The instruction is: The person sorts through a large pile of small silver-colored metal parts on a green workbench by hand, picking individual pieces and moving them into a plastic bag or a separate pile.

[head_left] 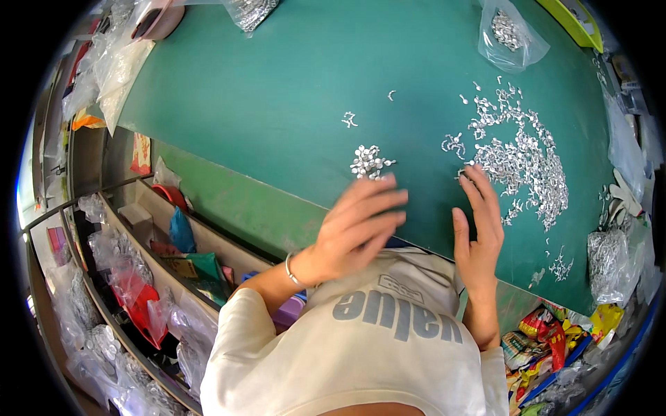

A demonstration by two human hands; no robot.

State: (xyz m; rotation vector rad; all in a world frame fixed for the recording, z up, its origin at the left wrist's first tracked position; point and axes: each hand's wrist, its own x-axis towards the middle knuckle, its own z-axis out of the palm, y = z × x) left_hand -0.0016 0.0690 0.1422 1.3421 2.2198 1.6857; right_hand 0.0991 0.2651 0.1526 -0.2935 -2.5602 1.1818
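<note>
My left hand [362,225], slightly blurred, has its fingers stretched apart just in front of a small heap of silvery metal pieces [369,163]; no piece shows in it. My right hand [482,236] reaches to the near-left edge of a large spread of similar small metal parts [527,163]. Its fingers are extended, with the thumb held apart, and the fingertips lie close to a few loose pieces. Between the two groups lies a small cluster of curved pieces [453,144]. Beyond the small heap are a few more loose hooked pieces [349,120].
The green tabletop [277,90] has its near edge at my waist. A clear bag of metal parts [508,35] lies at the far right, near a lime-green tray [576,24]. Another filled bag [614,260] sits at right. Shelf compartments [149,243] with plastic bags stand at left.
</note>
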